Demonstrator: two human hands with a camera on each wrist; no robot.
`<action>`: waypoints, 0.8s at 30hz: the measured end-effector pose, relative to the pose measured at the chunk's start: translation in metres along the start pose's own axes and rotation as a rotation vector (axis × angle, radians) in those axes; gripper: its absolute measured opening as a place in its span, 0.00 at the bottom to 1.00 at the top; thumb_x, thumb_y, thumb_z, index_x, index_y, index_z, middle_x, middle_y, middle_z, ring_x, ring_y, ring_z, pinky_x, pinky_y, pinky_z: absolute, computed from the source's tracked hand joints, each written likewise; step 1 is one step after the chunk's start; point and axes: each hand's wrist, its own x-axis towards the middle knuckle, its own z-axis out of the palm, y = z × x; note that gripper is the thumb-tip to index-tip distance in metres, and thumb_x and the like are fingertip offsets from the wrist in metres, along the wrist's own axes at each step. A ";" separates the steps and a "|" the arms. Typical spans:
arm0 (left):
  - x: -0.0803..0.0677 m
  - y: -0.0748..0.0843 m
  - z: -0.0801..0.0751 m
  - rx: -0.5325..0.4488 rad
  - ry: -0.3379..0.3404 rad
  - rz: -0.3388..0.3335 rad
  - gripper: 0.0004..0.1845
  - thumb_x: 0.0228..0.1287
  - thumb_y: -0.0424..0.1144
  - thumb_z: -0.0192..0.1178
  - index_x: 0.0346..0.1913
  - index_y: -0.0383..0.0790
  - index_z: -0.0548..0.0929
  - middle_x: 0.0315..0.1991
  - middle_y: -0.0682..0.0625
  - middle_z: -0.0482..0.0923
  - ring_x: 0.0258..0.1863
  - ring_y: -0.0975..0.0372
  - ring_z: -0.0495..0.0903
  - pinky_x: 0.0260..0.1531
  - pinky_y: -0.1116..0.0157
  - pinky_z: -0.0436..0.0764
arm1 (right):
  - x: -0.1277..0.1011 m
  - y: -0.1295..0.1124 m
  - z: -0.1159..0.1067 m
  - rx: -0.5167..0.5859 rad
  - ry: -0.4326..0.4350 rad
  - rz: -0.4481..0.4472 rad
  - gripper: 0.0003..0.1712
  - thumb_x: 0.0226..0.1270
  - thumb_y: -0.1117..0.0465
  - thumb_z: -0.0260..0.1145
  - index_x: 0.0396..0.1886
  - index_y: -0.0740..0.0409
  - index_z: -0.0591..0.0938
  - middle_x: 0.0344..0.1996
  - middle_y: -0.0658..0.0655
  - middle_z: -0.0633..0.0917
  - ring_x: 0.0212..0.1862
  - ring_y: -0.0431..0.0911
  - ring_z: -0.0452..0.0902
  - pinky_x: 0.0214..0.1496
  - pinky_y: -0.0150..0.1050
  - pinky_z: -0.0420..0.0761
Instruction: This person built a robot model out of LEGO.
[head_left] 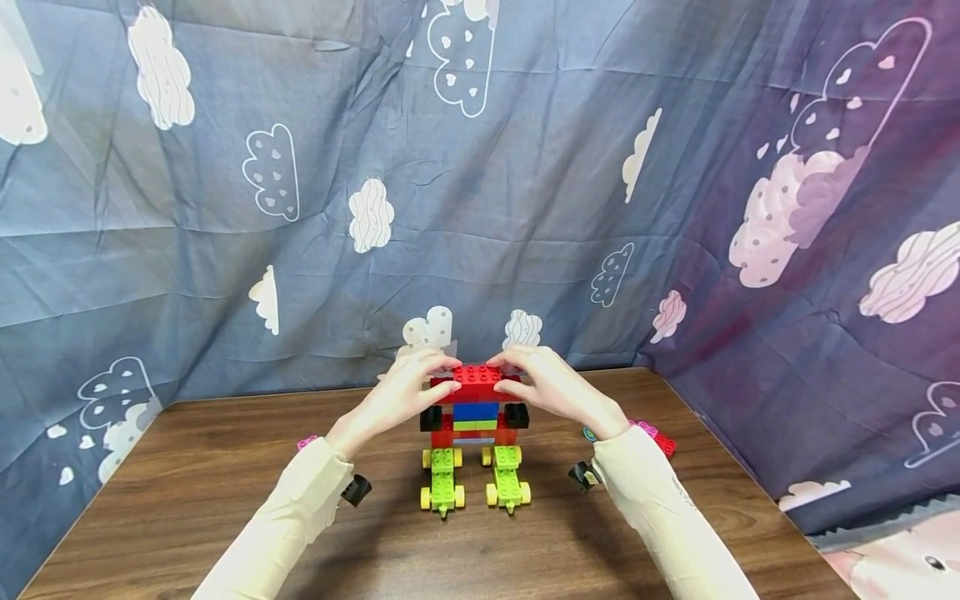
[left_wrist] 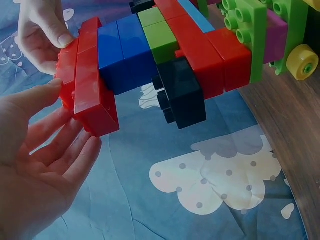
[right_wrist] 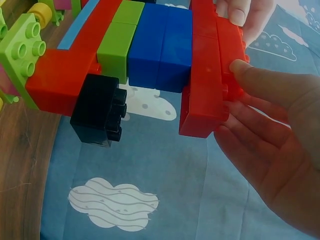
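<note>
A brick figure (head_left: 474, 433) stands on the wooden table (head_left: 225, 467): two lime-green feet (head_left: 442, 479) with yellow wheels, a red body, a blue brick (head_left: 475, 411) over a green one, and black bricks (head_left: 431, 417) on both sides. A long red brick (head_left: 474, 375) lies across the top. My left hand (head_left: 448, 375) pinches its left end and my right hand (head_left: 501, 373) its right end. In the left wrist view my left hand (left_wrist: 65, 115) has its thumb on the red brick (left_wrist: 92, 85). In the right wrist view my right hand (right_wrist: 235, 100) clasps the red brick (right_wrist: 207, 75) the same way.
Loose pieces lie on the table: a pink one (head_left: 306, 442) and a black wheel (head_left: 357, 490) by the left sleeve, red and pink bricks (head_left: 656, 437) and a black piece (head_left: 581, 477) by the right sleeve. Cloud-print cloth (head_left: 480, 208) hangs behind and on both sides.
</note>
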 end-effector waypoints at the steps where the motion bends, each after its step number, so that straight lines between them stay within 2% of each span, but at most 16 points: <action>1: 0.000 0.000 0.000 0.005 0.003 0.005 0.18 0.63 0.41 0.67 0.54 0.38 0.84 0.47 0.45 0.84 0.47 0.56 0.81 0.51 0.57 0.83 | 0.000 0.000 0.000 0.004 -0.004 0.006 0.18 0.61 0.59 0.73 0.51 0.59 0.84 0.40 0.55 0.87 0.40 0.46 0.83 0.48 0.42 0.85; 4: -0.003 -0.001 -0.002 0.022 0.021 0.014 0.19 0.63 0.41 0.67 0.55 0.38 0.83 0.48 0.45 0.84 0.47 0.55 0.81 0.51 0.55 0.82 | 0.000 -0.001 0.000 0.011 -0.017 0.023 0.18 0.62 0.59 0.72 0.51 0.59 0.84 0.39 0.55 0.87 0.39 0.46 0.82 0.47 0.42 0.85; 11: -0.012 -0.008 -0.013 0.003 0.064 -0.007 0.20 0.63 0.40 0.67 0.57 0.37 0.82 0.55 0.43 0.83 0.55 0.51 0.80 0.58 0.50 0.79 | 0.000 -0.002 -0.001 -0.007 -0.035 0.045 0.19 0.62 0.58 0.72 0.53 0.58 0.83 0.39 0.54 0.87 0.38 0.45 0.80 0.45 0.40 0.85; 17: -0.024 -0.018 -0.022 0.032 0.111 -0.005 0.19 0.61 0.38 0.69 0.55 0.37 0.83 0.50 0.44 0.84 0.47 0.53 0.83 0.52 0.54 0.83 | 0.000 -0.002 -0.003 -0.024 -0.022 0.030 0.19 0.62 0.59 0.72 0.52 0.59 0.83 0.40 0.55 0.87 0.37 0.45 0.80 0.43 0.40 0.84; 24: -0.045 -0.036 -0.028 0.089 0.167 -0.003 0.16 0.59 0.36 0.70 0.49 0.33 0.85 0.44 0.43 0.85 0.42 0.53 0.84 0.46 0.54 0.83 | 0.000 -0.002 -0.002 -0.029 -0.023 0.023 0.20 0.61 0.59 0.73 0.52 0.59 0.83 0.40 0.55 0.87 0.36 0.45 0.79 0.41 0.37 0.82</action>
